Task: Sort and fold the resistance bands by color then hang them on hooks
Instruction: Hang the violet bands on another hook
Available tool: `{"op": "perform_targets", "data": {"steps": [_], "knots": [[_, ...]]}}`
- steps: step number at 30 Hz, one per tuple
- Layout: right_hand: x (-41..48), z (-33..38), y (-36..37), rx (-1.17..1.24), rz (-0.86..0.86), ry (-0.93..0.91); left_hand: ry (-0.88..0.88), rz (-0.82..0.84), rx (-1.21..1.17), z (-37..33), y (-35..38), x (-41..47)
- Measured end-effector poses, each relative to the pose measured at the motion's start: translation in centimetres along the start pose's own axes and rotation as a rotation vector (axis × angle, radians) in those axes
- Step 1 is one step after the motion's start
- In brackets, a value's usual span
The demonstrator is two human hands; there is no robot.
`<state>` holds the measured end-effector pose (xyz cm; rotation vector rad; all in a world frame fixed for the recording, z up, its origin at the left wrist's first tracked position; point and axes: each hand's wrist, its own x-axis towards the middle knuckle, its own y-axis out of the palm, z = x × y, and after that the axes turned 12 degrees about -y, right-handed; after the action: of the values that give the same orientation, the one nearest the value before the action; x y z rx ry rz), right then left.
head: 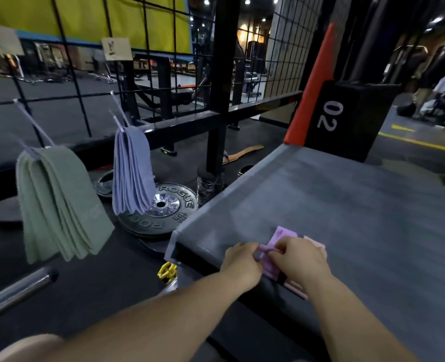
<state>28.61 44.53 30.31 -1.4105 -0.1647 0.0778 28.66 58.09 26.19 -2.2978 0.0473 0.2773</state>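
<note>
A folded stack of purple bands (275, 241) lies near the front left corner of the grey platform (346, 205), with pale pink bands (316, 244) under and beside it. My left hand (242, 262) and my right hand (298, 259) meet over the stack, and both pinch a small purple piece at its near edge. Most of the stack is hidden by my hands. On the wire grid to the left, folded green bands (56, 202) and folded blue-grey bands (132, 173) each hang from a hook (34, 124).
A weight plate (164, 207) and more plates lie on the floor beside the platform. A yellow collar clamp (167, 270) sits by the platform's corner. A steel bar (15, 293) juts in at the lower left. A black box marked 02 (346, 118) stands behind the platform.
</note>
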Motion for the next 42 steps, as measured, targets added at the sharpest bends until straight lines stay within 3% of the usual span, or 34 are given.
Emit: {"op": "perform_targets", "data": {"steps": [5,10,15,26,34,42], "knots": [[-0.3,1.2,-0.7,0.124,-0.235,-0.015,0.165,-0.039,-0.213,-0.6,-2.7,-1.4],[-1.3,3.1,-2.4,0.574,-0.323,0.004,0.206,-0.115,-0.359,-0.7,-4.7,-2.6],[-1.5,5.5,-2.9,0.873,-0.4,-0.046,0.204,-0.18,-0.397,0.3,-6.5,-3.5],[-1.8,10.9,-4.9,1.061,-0.241,-0.237,0.206,-0.245,-0.461,3.3,-12.5,-7.0],[-2.9,15.4,-6.0,1.228,-0.173,-0.347,0.223,-0.156,-0.495,5.1,-16.4,-10.5],[-3.8,19.7,-7.3,1.32,-0.083,-0.483,0.203,-0.184,-0.467,7.4,-20.5,-14.0]]}}
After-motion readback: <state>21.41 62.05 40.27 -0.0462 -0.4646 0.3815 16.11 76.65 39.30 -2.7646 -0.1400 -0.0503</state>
